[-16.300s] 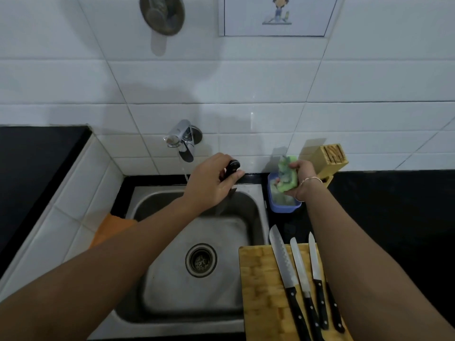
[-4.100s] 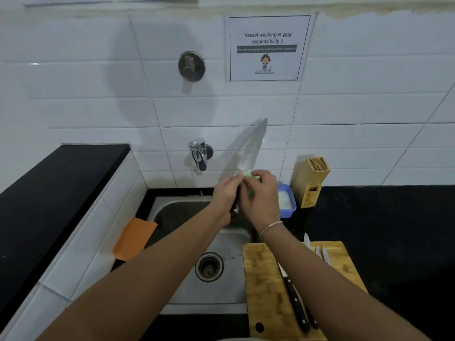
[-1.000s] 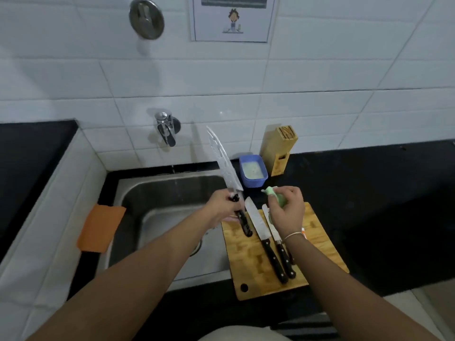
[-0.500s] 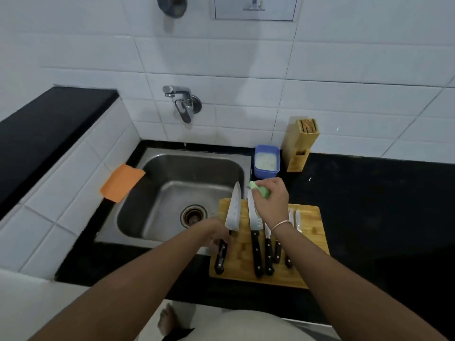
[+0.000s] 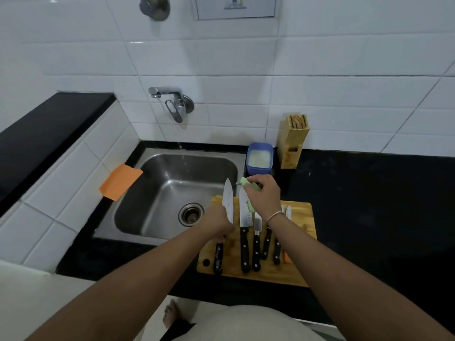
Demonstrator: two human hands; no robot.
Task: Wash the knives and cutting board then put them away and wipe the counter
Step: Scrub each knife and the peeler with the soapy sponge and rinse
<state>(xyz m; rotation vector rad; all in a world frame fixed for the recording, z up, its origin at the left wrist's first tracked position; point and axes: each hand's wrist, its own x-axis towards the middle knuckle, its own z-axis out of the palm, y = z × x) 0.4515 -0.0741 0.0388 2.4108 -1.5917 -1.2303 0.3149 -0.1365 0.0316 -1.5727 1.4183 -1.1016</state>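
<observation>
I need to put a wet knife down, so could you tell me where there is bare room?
The black counter right of the cutting board is bare, and so is the sink basin. The board is crowded with knives, and the blue tub and knife block fill the back corner.

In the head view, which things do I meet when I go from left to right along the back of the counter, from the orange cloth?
orange cloth → sink → blue tub → wooden knife block
</observation>
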